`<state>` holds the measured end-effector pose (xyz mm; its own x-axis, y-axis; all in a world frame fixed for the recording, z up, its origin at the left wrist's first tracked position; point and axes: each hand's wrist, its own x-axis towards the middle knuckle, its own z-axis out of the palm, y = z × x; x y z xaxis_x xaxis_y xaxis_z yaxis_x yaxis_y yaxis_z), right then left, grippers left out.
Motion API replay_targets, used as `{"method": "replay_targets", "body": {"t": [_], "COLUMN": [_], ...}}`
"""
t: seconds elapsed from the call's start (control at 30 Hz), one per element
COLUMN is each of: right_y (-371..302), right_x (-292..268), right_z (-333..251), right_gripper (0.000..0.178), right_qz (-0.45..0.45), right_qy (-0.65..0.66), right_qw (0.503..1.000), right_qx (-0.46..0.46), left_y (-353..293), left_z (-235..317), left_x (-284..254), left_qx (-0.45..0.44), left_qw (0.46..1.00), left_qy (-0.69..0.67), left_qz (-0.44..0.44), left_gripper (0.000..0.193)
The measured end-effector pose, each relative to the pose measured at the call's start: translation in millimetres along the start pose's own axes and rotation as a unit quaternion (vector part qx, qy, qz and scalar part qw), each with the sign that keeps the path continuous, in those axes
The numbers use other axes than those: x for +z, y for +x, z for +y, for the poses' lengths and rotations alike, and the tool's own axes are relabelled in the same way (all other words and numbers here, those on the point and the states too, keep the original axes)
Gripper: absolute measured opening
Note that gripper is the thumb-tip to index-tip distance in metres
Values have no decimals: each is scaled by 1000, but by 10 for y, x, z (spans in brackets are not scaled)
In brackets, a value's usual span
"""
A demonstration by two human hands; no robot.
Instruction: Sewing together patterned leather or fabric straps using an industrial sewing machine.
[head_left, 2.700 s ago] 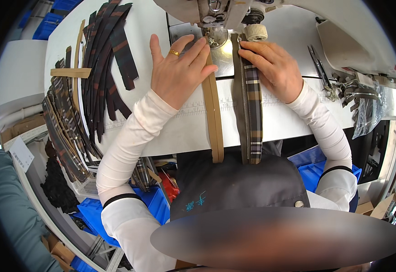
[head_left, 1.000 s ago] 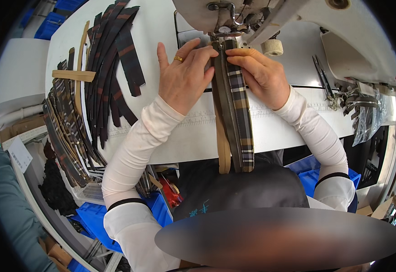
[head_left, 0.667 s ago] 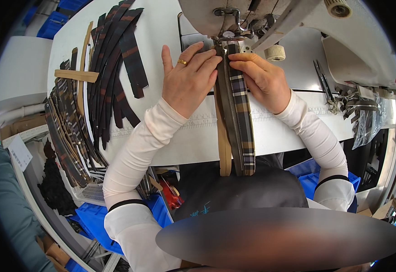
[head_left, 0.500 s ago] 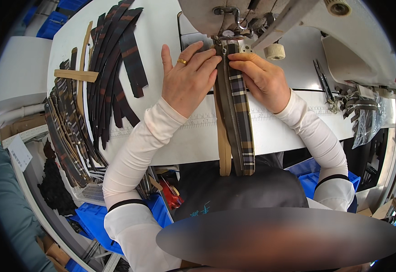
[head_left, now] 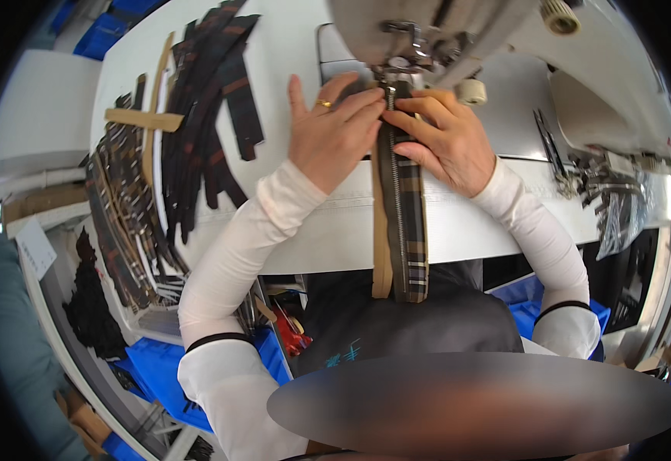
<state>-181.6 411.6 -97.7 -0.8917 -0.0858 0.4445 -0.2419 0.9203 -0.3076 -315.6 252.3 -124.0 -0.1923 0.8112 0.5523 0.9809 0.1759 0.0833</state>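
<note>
A long zipper strip (head_left: 391, 200) with dark tape and metal teeth runs from the sewing machine's presser foot (head_left: 401, 74) over the table's front edge. Plaid fabric (head_left: 412, 223) borders it on the right and a tan strip (head_left: 381, 261) on the left. My left hand (head_left: 335, 134), with a ring on one finger, lies open with its fingertips at the zipper's left side near the foot. From the right, my right hand (head_left: 450, 138) rests open on the zipper and plaid fabric, thumb apart from the fingers. The stitching point is partly hidden by the metal parts.
Dark fabric strips (head_left: 197, 115) and bundled plaid strips (head_left: 120, 207) lie at the left, beside a tan crosspiece (head_left: 143, 120). Tweezers or snips (head_left: 550, 146) lie right, near zipper parts and a plastic bag (head_left: 626, 219). Blue bins (head_left: 162, 376) stand below the table.
My right thumb has moved away from its fingers, which now reach farther across the zipper. My left hand stays beside the strip. The whole view has shifted slightly.
</note>
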Motion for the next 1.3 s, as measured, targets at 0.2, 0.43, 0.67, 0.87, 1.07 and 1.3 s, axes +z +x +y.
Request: {"method": "replay_targets", "body": {"t": [0.2, 0.43, 0.67, 0.87, 1.07, 1.3], "right_y": [-12, 20, -26, -24, -64, -78], "right_x": [6, 37, 10, 10, 43, 122], "right_z": [-91, -118, -89, -138, -43, -24], "right_gripper": [37, 38, 37, 36, 33, 36], "right_qz": [-8, -8, 1, 4, 13, 12], "right_qy": [-41, -65, -75, -62, -64, -67], "right_qw": [999, 998, 997, 998, 998, 998], "right_qx": [-6, -9, 4, -3, -3, -11], "left_y": [-7, 8, 64, -270, -72, -723], "left_z": [24, 10, -1024, -2183, -1221, 310], "left_x": [58, -108, -1019, -758, -859, -796], "left_qx": [-28, -38, -173, -331, -88, -15], "left_qw": [998, 997, 979, 942, 993, 998], "left_qy": [-42, -52, 40, -19, 50, -14], "left_qz": [-31, -38, -101, 44, 65, -65], "left_gripper": [23, 25, 23, 22, 9, 23]}}
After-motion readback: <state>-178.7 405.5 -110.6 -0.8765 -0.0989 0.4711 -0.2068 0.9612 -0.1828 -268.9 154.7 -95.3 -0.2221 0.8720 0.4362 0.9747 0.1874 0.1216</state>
